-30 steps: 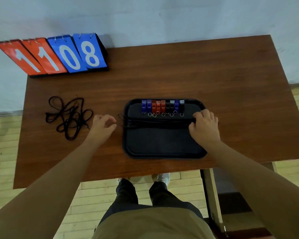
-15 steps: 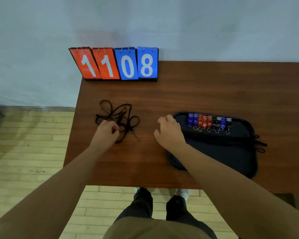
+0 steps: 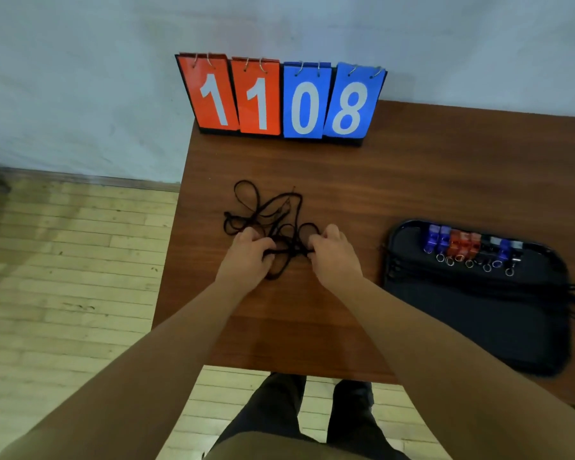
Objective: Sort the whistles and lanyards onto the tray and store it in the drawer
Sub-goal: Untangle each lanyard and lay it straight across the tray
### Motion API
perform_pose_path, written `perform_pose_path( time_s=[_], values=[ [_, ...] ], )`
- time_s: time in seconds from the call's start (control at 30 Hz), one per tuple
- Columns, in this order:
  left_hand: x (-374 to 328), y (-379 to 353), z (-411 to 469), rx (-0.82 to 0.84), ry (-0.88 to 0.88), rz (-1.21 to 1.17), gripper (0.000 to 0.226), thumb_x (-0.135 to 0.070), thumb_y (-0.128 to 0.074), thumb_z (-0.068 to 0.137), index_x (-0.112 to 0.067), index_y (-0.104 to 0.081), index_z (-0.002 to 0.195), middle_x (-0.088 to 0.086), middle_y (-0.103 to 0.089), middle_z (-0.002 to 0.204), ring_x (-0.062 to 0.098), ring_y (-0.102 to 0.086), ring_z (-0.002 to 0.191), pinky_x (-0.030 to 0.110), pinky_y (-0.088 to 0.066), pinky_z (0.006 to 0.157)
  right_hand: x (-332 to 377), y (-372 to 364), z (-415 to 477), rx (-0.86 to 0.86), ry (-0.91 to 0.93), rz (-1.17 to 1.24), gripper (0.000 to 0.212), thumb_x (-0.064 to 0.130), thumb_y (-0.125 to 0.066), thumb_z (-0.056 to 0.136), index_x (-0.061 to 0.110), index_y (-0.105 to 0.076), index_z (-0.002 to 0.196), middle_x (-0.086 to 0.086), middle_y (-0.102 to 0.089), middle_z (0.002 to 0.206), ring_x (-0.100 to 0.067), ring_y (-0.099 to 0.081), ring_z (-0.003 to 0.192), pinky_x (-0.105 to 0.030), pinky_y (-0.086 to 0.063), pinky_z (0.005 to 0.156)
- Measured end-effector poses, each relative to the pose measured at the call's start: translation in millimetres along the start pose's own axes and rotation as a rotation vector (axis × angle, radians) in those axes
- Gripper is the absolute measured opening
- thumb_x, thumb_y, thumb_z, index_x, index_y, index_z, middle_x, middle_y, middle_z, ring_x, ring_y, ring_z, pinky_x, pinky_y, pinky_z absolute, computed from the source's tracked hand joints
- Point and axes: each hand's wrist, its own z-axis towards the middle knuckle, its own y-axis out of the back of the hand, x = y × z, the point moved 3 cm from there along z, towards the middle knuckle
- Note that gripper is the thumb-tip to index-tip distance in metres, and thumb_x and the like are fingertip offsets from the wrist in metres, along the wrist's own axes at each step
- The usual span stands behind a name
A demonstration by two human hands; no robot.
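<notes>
A tangle of black lanyards (image 3: 268,210) lies on the brown table (image 3: 412,180) near its left edge. My left hand (image 3: 248,258) and my right hand (image 3: 334,255) both rest on the near side of the tangle, fingers curled into the cords. To the right sits a black tray (image 3: 498,330). Along its far edge stands a row of whistles (image 3: 468,245), blue, red and black, with metal rings. Black lanyards lie across the tray's middle, their loops sticking out past its right rim.
A flip scoreboard (image 3: 283,101) reading 1108 stands at the table's back left corner against the pale wall. Wooden floor shows left of and below the table. My legs are visible under the near edge.
My right hand left the tray and moved left to the lanyard tangle. My left hand closed onto the tangle too. My view swung left, so the tray now sits at the right.
</notes>
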Motion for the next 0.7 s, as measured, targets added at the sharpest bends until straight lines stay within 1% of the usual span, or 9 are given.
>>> perform_pose_path(
  time_s=[0.07,0.13,0.2,0.3,0.43,0.53,0.6,0.67,0.7],
  values=[
    [5,-2,-1,0.0,-0.006,-0.015,0.026,-0.03,-0.057,0.1,-0.021,-0.066,0.122,0.003,-0.044,0.12,0.027,-0.042,0.125,0.038,-0.043,0.103,-5,0,-2,0.014,-0.005,0.034,0.019,0.025,-0.054,0.102,0.016,-0.06,0.118,-0.008,-0.042,0.119,-0.031,-0.048,0.112,-0.045,-0.048,0.096],
    [5,0,-3,-0.006,-0.003,-0.068,0.025,-0.031,-0.058,0.1,-0.02,-0.068,0.12,0.001,-0.044,0.118,0.026,-0.042,0.124,0.038,-0.043,0.102,-11,6,-5,0.017,-0.029,0.126,0.023,0.028,-0.054,0.102,0.016,-0.063,0.121,-0.007,-0.043,0.121,-0.029,-0.051,0.109,-0.043,-0.05,0.094],
    [4,5,-7,-0.027,0.007,-0.16,0.025,-0.032,-0.059,0.1,-0.019,-0.069,0.118,-0.003,-0.043,0.111,0.022,-0.044,0.118,0.036,-0.044,0.101,-15,18,-10,-0.012,-0.036,0.247,0.023,0.029,-0.056,0.102,0.015,-0.066,0.117,-0.005,-0.045,0.121,-0.024,-0.053,0.102,-0.036,-0.049,0.088],
    [-4,21,-13,-0.079,0.011,-0.256,0.027,-0.036,-0.06,0.098,-0.02,-0.07,0.117,-0.004,-0.044,0.111,0.016,-0.043,0.114,0.031,-0.042,0.1,-17,49,-22,-0.059,-0.013,0.386,0.022,0.032,-0.056,0.102,0.016,-0.069,0.11,-0.001,-0.047,0.116,-0.014,-0.051,0.096,-0.024,-0.039,0.084],
    [-26,50,-21,-0.148,-0.031,-0.333,0.023,-0.034,-0.062,0.098,-0.018,-0.07,0.112,-0.006,-0.046,0.11,0.012,-0.05,0.105,0.018,-0.043,0.088,-17,95,-38,-0.092,0.02,0.507,0.018,0.033,-0.06,0.099,0.02,-0.071,0.106,0.004,-0.056,0.111,-0.013,-0.056,0.102,-0.028,-0.044,0.092],
    [-49,72,-27,-0.216,-0.058,-0.397,0.014,-0.032,-0.064,0.096,-0.021,-0.07,0.1,-0.013,-0.05,0.109,0.006,-0.056,0.099,0.024,-0.052,0.087,-18,128,-53,-0.118,0.022,0.604,0.022,0.037,-0.061,0.098,0.022,-0.072,0.109,0.008,-0.067,0.11,-0.01,-0.061,0.103,-0.028,-0.047,0.091],
    [-68,87,-35,-0.231,-0.062,-0.402,0.011,-0.032,-0.061,0.097,-0.025,-0.069,0.095,-0.015,-0.055,0.108,0.001,-0.058,0.096,0.024,-0.052,0.086,-18,154,-68,-0.153,0.044,0.686,0.02,0.036,-0.062,0.097,0.022,-0.073,0.107,0.009,-0.071,0.103,-0.007,-0.063,0.095,-0.025,-0.049,0.084],
    [-85,100,-42,-0.233,-0.049,-0.441,0.012,-0.031,-0.058,0.098,-0.027,-0.067,0.091,-0.013,-0.062,0.101,0.001,-0.061,0.09,0.029,-0.055,0.085,-18,177,-80,-0.163,0.065,0.791,0.016,0.032,-0.064,0.097,0.022,-0.074,0.102,0.009,-0.072,0.097,-0.005,-0.064,0.091,-0.021,-0.047,0.078],
    [-94,106,-46,-0.235,-0.031,-0.479,0.013,-0.03,-0.057,0.099,-0.026,-0.066,0.09,-0.01,-0.067,0.096,0.003,-0.064,0.087,0.032,-0.057,0.083,-19,187,-86,-0.16,0.069,0.842,0.014,0.031,-0.064,0.096,0.022,-0.074,0.099,0.009,-0.073,0.095,-0.005,-0.066,0.091,-0.022,-0.047,0.079]
  ],
)
